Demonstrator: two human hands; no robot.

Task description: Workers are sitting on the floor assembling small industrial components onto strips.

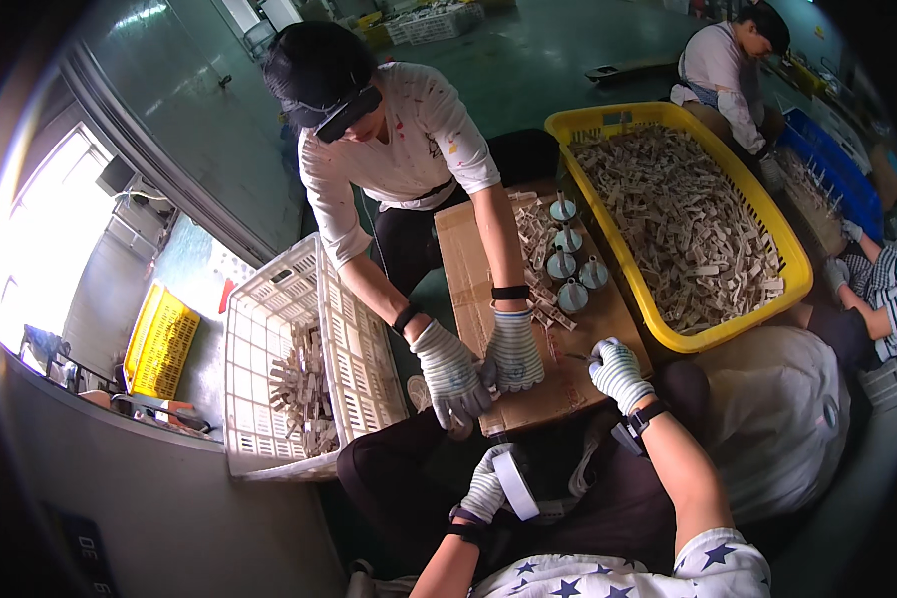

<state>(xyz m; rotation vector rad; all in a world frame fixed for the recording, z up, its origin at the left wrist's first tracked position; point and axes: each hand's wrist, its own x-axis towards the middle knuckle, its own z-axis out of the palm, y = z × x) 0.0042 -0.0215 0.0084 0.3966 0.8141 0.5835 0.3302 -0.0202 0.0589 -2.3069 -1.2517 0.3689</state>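
Observation:
Low in the middle, my left hand (485, 488), in a striped glove, is closed around a white roll (515, 484) that looks like tape. My right hand (618, 375), gloved the same way, is pinched over the cardboard box (468, 261). A thin dark piece (576, 357) sticks out of its fingers to the left; its kind is too small to make out. On the box lie pale clip-like pieces (535, 249) and several grey-blue round-topped containers (572, 296). Across from me, a co-worker's gloved hands (450, 377) meet at the box's near left corner.
To the right stands a yellow crate (797, 289) heaped with pale pieces; to the left, a white lattice crate (354, 344) holds more. A white sack (777, 419) sits by my right arm. Another person (733, 70) works at the far right beside a blue crate (817, 149).

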